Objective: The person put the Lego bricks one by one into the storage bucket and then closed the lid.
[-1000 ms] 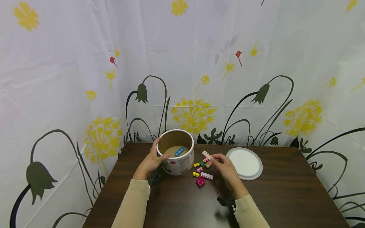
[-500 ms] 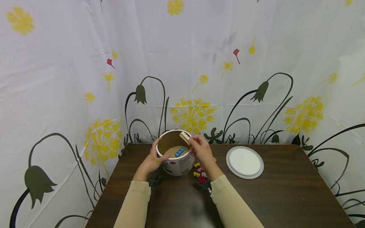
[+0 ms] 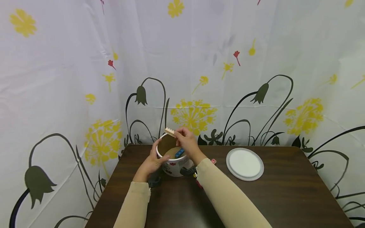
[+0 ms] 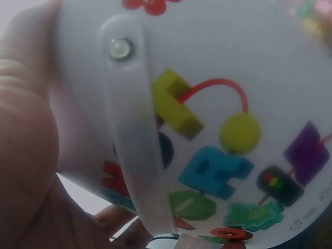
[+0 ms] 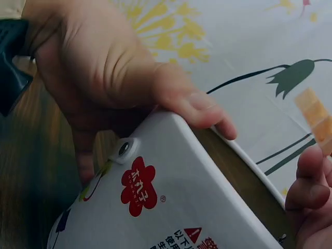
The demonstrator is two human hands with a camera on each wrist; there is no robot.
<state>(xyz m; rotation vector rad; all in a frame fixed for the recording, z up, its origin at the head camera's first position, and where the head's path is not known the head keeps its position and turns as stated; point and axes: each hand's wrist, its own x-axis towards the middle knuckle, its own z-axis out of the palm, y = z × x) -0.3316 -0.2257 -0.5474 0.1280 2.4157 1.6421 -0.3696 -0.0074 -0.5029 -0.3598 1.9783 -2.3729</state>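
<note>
Fingers, left hand (image 3: 149,163): gripping white bucket (image 3: 171,168) by its rim, thumb crossing near side. Fingers, right hand (image 3: 186,142): pinching pale studded brick (image 3: 169,131) by one end, holding it up near bucket's far rim; not making out whether directly over opening. Seeing blue brick (image 3: 179,153) lying inside bucket. Also seeing pink brick (image 3: 213,161) resting on counter (image 3: 282,193) just beside right sleeve (image 3: 228,193), magenta brick (image 3: 199,184) mostly hidden by it, round white lid (image 3: 245,164) lying farther right, flowered curtain (image 3: 194,63) hanging behind.
</note>
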